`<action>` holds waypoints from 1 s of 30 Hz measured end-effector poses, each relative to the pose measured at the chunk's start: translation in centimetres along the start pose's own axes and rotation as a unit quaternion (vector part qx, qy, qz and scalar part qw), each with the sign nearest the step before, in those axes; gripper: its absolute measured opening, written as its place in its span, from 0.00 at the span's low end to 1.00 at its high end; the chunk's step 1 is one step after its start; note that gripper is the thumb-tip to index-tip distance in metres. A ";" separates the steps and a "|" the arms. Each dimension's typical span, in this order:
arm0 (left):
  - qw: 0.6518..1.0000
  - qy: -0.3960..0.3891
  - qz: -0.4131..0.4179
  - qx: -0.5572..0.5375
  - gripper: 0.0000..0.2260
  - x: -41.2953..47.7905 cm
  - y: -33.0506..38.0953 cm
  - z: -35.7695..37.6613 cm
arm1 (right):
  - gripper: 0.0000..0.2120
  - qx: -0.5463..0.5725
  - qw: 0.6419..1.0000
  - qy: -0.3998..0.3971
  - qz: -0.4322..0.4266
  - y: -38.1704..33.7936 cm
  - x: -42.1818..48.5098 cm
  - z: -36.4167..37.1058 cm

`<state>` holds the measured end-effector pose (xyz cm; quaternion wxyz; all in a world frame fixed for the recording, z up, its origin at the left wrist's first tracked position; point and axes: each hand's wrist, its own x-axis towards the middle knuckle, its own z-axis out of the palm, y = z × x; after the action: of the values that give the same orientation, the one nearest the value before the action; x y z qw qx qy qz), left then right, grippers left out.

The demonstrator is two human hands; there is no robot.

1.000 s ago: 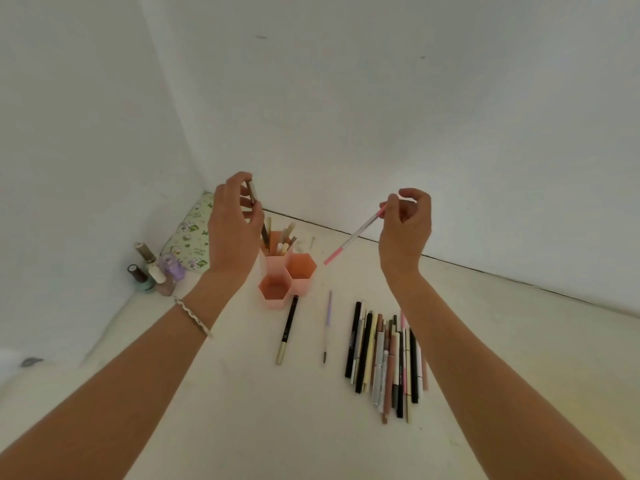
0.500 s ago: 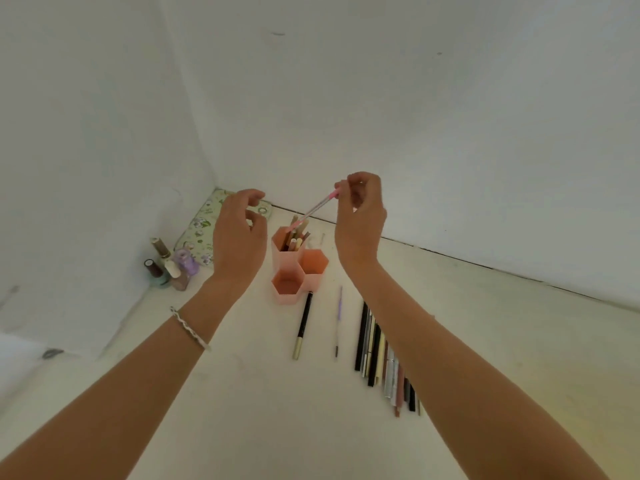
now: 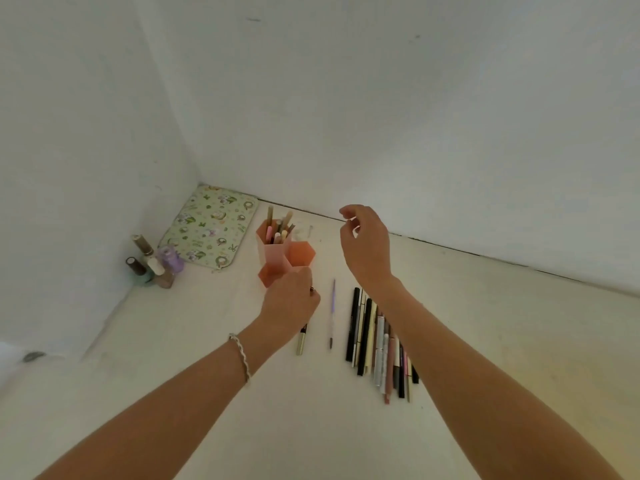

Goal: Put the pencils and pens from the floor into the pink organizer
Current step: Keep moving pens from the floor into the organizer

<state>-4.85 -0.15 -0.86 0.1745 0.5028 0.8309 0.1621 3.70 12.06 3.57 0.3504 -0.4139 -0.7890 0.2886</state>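
The pink organizer (image 3: 302, 255) of three hexagonal cells stands on the white floor near the corner; its tall back cell holds several pens (image 3: 278, 227), one of them pink. My left hand (image 3: 289, 303) is down in front of the organizer, covering the upper part of a black pen with a gold end (image 3: 301, 342) that lies on the floor; its fingers are hidden. My right hand (image 3: 367, 247) hovers to the right of the organizer, fingers apart and empty. A thin purple pencil (image 3: 332, 306) and a row of several pens (image 3: 367, 337) lie on the floor under my right forearm.
A floral pouch (image 3: 211, 230) lies flat in the corner left of the organizer. Several nail polish bottles (image 3: 152, 265) stand by the left wall. A small white object (image 3: 303, 232) sits behind the organizer. White walls close in at the back and left.
My right hand let go of the pink pen, which now stands in the tall cell, and drew back to the right. My left hand dropped from beside the organizer onto the black pen.
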 end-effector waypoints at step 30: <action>0.911 0.291 0.091 -0.279 0.27 2.8 0.5 -7.6 | 0.13 -0.180 0.970 -0.134 0.090 4.9 -3.3 4.5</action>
<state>-9.12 1.89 5.77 0.0426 0.4376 0.7163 0.5418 3.65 10.90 -3.74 0.1338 -0.4976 -0.8270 0.2248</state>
